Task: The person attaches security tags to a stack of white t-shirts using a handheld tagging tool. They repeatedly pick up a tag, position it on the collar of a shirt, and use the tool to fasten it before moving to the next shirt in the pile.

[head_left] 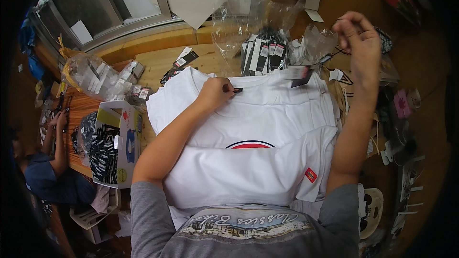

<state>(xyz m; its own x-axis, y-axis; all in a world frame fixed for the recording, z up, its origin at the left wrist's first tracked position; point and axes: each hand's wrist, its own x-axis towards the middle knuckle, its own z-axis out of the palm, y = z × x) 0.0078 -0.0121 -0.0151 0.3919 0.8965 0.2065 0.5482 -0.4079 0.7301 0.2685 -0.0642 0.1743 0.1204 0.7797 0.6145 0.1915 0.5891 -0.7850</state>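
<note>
As a white T-shirt (205, 131) lies collar-away from us atop a stack of white garments (330, 105) on the wooden table (208, 57), our left hand (216, 94) pinches a small dark label (237, 90) at its neckline; our right hand (357, 33) is raised past its far right corner, fingers curled, though we cannot tell what they grip; a blurred hang tag (300, 75) shows nearby; farther out, we see bagged tags (265, 56), an open carton (128, 119) and a co-worker (52, 177) at left.
</note>
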